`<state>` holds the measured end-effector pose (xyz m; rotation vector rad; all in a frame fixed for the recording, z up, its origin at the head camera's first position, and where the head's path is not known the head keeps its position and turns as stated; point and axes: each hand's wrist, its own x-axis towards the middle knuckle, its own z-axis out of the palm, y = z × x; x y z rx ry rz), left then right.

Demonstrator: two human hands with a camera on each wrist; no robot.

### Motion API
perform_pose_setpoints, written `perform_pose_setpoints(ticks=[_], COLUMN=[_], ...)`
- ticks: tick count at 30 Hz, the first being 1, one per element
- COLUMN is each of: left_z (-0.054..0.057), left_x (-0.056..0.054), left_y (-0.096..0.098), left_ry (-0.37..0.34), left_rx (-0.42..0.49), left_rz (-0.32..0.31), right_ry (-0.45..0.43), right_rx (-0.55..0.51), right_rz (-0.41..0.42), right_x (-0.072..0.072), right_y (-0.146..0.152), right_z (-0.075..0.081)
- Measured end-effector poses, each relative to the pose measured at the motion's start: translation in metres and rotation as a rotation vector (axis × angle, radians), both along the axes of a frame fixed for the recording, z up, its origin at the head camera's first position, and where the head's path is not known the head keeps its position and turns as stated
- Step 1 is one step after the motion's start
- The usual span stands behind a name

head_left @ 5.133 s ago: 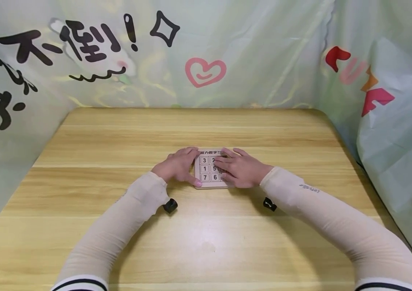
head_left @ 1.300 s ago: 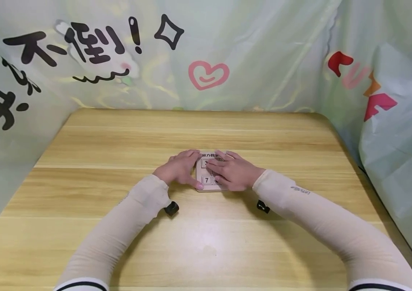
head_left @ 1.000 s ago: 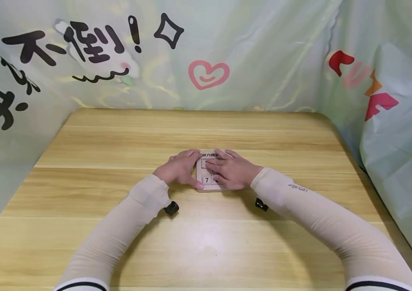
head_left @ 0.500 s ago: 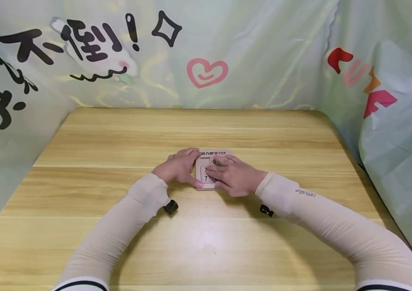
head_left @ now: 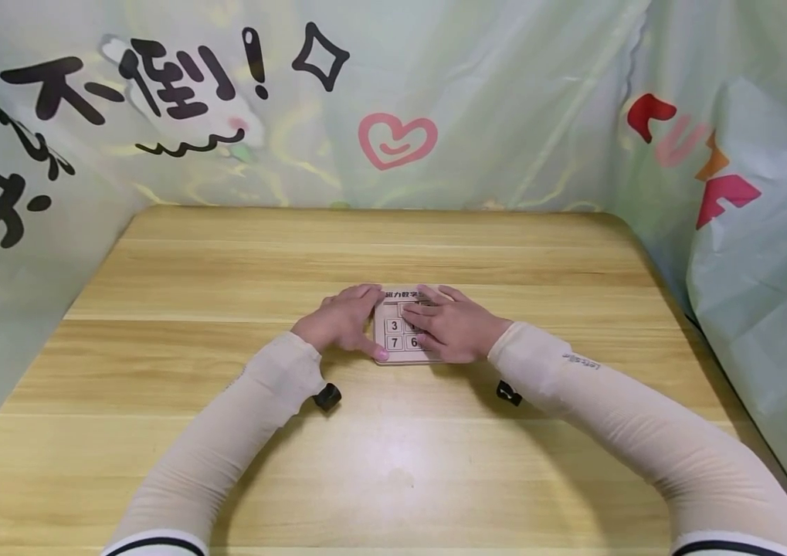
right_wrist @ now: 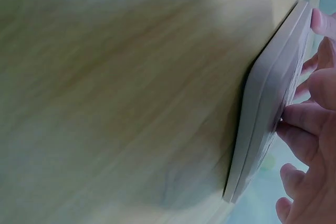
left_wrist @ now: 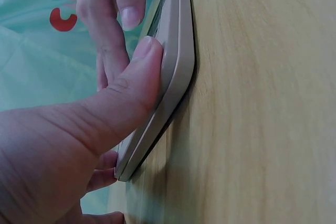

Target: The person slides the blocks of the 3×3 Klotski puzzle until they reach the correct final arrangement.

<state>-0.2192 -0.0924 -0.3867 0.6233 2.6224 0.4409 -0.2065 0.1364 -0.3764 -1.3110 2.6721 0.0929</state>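
Note:
A flat, pale sliding number puzzle (head_left: 391, 357) lies on the table, its numbered tiles in a square grid under a printed heading. My left hand (head_left: 340, 318) holds its left side, thumb at the near corner and fingers at the far one. In the left wrist view the left thumb (left_wrist: 123, 90) presses on the puzzle's (left_wrist: 181, 35) rounded edge. My right hand (head_left: 459, 328) reaches over from the right, its fingertips on the tiles, covering the right part of the grid. The top-left slot shows no tile; 3 and 7 sit below it. In the right wrist view, fingertips (right_wrist: 299, 124) touch the puzzle's (right_wrist: 262, 85) face.
The wooden table (head_left: 393, 448) extends all around the puzzle. Behind it hangs a pale green printed curtain (head_left: 518, 100), which also runs along both sides. Each wrist carries a small black device (head_left: 327, 397) under a beige sleeve (head_left: 226, 440).
Tile 3 has slid from the top-left slot down to the middle-left one. My right hand has shifted a little right and up over the grid. The left hand keeps its hold.

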Motion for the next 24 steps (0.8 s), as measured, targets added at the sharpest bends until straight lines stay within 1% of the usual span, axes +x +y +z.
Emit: perform_pose_setpoints(ticks=[4, 10, 18, 24], left_z=[0.001, 0.001, 0.002, 0.002], left_x=[0.000, 0.000, 0.001, 0.001], left_y=[0.000, 0.001, 0.000, -0.001], left_ry=[-0.001, 0.000, -0.004, 0.001], left_rx=[-0.011, -0.021, -0.021, -0.016], left_rz=[-0.007, -0.008, -0.007, -0.006], right_ry=[-0.004, -0.013, -0.007, -0.011], right_rx=[0.008, -0.013, 0.002, -0.009], right_rz=[0.009, 0.021, 0.026, 0.030], right_x=[0.000, 0.000, 0.001, -0.001], right_y=[-0.006, -0.013, -0.010, -0.012], right_z=[0.000, 0.000, 0.002, -0.001])
